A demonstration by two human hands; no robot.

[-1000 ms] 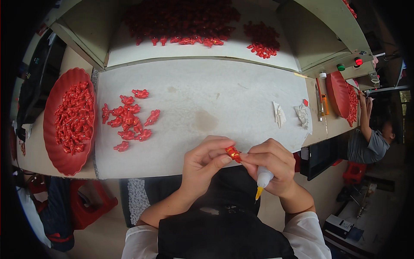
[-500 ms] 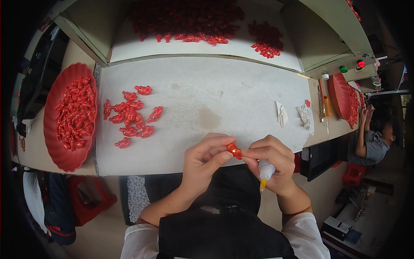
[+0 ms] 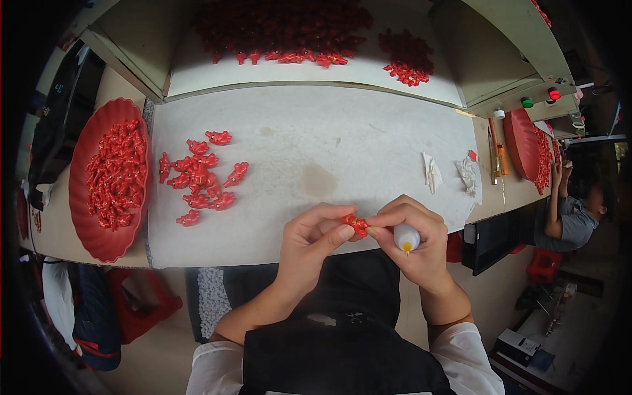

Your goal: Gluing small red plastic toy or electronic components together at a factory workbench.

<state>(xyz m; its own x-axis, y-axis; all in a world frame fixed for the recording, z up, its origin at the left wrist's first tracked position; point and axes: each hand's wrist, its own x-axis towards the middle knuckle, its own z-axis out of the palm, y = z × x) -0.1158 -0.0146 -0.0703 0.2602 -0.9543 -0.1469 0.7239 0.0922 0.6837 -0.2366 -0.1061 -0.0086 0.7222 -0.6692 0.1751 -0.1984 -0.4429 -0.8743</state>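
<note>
My left hand [image 3: 309, 247] and my right hand [image 3: 418, 247] meet at the near edge of the white work mat [image 3: 316, 164]. Together their fingertips pinch a small red plastic piece [image 3: 355, 224]. My right hand also holds a small white glue bottle [image 3: 406, 238] with an orange tip pointing toward me. A loose group of similar red pieces [image 3: 197, 178] lies on the mat to the left.
A red round tray [image 3: 108, 178] full of red pieces sits at the far left. More red pieces lie on the raised shelf [image 3: 289, 39] behind. Crumpled white paper scraps [image 3: 431, 172] lie on the right. Another person [image 3: 573, 210] sits at far right beside a second red tray [image 3: 526, 141].
Both hands stay together on the red piece at the mat's edge. The glue bottle's tip has turned slightly in my right hand.
</note>
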